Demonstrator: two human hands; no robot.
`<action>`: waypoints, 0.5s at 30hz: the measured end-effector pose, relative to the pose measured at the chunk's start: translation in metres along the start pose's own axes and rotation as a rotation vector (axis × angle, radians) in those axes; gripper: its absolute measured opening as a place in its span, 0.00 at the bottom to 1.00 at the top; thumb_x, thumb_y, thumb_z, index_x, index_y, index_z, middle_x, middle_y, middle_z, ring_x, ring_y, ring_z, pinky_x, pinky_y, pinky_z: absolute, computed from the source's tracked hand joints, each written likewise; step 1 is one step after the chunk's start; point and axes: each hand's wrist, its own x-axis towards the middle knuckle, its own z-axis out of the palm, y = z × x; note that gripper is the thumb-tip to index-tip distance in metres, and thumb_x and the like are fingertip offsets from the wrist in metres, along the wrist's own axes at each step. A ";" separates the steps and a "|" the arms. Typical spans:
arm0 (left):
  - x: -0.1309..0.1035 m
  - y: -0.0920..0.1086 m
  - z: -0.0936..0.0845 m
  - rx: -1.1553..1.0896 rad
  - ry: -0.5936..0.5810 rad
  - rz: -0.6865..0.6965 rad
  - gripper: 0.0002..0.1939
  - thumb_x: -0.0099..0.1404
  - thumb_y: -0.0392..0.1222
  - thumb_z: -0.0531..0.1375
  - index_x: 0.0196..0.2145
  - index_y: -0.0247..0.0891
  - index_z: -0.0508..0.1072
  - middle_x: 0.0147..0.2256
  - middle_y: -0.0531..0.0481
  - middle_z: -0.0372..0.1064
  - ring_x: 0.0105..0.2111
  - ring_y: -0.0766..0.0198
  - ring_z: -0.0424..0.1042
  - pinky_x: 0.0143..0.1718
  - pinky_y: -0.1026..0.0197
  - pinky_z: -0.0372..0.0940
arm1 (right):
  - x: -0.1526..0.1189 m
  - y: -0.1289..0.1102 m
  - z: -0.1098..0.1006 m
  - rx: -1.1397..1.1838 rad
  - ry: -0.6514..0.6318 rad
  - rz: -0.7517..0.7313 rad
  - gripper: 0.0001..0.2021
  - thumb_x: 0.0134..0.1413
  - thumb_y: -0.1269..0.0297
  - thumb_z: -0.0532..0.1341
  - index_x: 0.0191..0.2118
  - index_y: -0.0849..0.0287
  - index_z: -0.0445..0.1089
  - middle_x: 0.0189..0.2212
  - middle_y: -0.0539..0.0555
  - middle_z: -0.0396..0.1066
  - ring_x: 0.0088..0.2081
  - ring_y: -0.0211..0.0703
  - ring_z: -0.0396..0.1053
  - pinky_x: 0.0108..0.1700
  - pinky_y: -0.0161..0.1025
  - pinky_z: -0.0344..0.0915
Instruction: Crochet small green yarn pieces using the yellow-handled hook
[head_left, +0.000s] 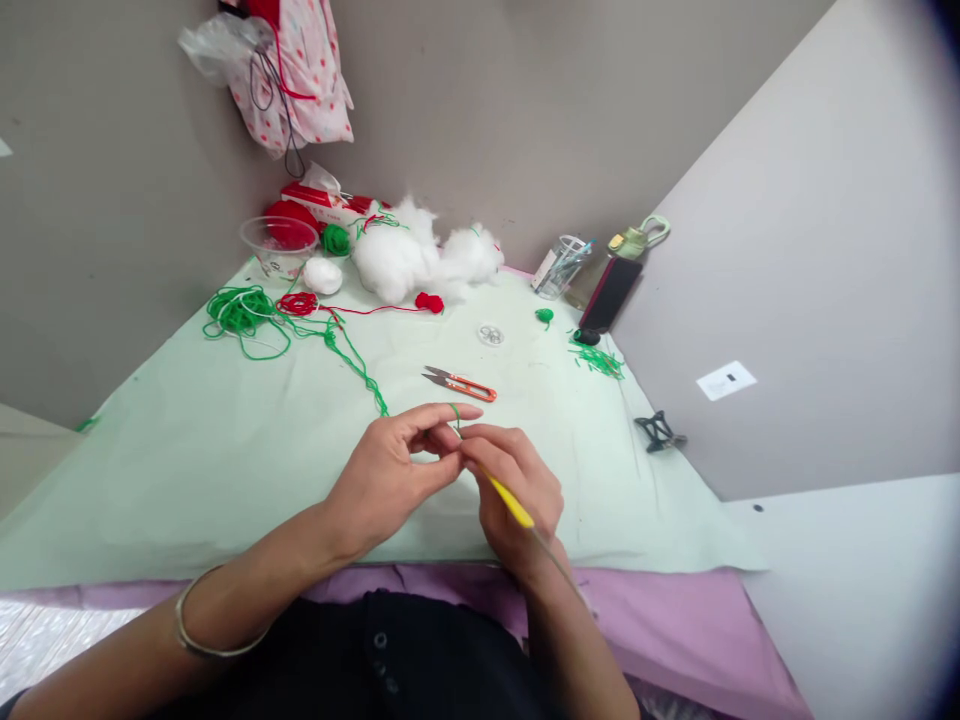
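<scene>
My right hand (pixel 517 490) is closed around a crochet hook (pixel 511 502) with a yellow grip, its metal shaft running back over my wrist. Facing it, my left hand (pixel 394 470) pinches at the hook's tip, with green yarn (pixel 457 412) looped over its raised index finger. Whatever small piece sits between the fingertips is mostly hidden. A strand of green yarn (pixel 364 372) trails from my left hand back to a loose green tangle (pixel 240 310). Just beyond my fingers lie thread snips (pixel 461 384) with orange handles.
White stuffing (pixel 397 255) is heaped at the back, near a clear plastic tub (pixel 279 250) and a white yarn ball (pixel 322 275). Red yarn (pixel 429 302) lies mid-table. On the right stand a phone (pixel 611 295), a bottle (pixel 630 240) and green yarn scraps (pixel 598 360).
</scene>
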 end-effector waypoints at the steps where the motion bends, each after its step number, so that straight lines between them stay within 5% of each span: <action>1: 0.000 0.001 0.000 0.001 0.006 0.011 0.16 0.58 0.38 0.68 0.45 0.39 0.82 0.29 0.54 0.70 0.34 0.62 0.72 0.42 0.60 0.68 | 0.000 0.000 0.001 0.011 0.034 0.015 0.13 0.65 0.76 0.59 0.48 0.54 0.76 0.42 0.58 0.79 0.42 0.45 0.77 0.41 0.43 0.76; 6: 0.000 0.006 -0.006 -0.034 -0.029 0.066 0.16 0.61 0.37 0.68 0.48 0.42 0.82 0.28 0.55 0.68 0.32 0.65 0.69 0.41 0.62 0.66 | 0.003 -0.002 0.000 0.314 0.205 0.194 0.12 0.68 0.72 0.57 0.45 0.52 0.77 0.38 0.54 0.80 0.38 0.45 0.78 0.41 0.46 0.76; 11: 0.000 -0.002 -0.008 -0.229 -0.093 0.031 0.14 0.62 0.40 0.70 0.47 0.43 0.82 0.32 0.54 0.68 0.35 0.65 0.68 0.42 0.63 0.65 | 0.006 -0.002 0.000 0.620 0.235 0.388 0.09 0.71 0.64 0.57 0.42 0.54 0.76 0.39 0.54 0.81 0.31 0.40 0.76 0.34 0.42 0.75; 15: -0.001 -0.005 -0.004 -0.290 -0.085 0.033 0.13 0.63 0.40 0.70 0.47 0.45 0.82 0.33 0.54 0.68 0.37 0.66 0.69 0.44 0.63 0.64 | 0.005 -0.002 0.003 0.652 0.236 0.399 0.09 0.71 0.64 0.57 0.43 0.54 0.76 0.40 0.54 0.81 0.32 0.40 0.77 0.35 0.42 0.75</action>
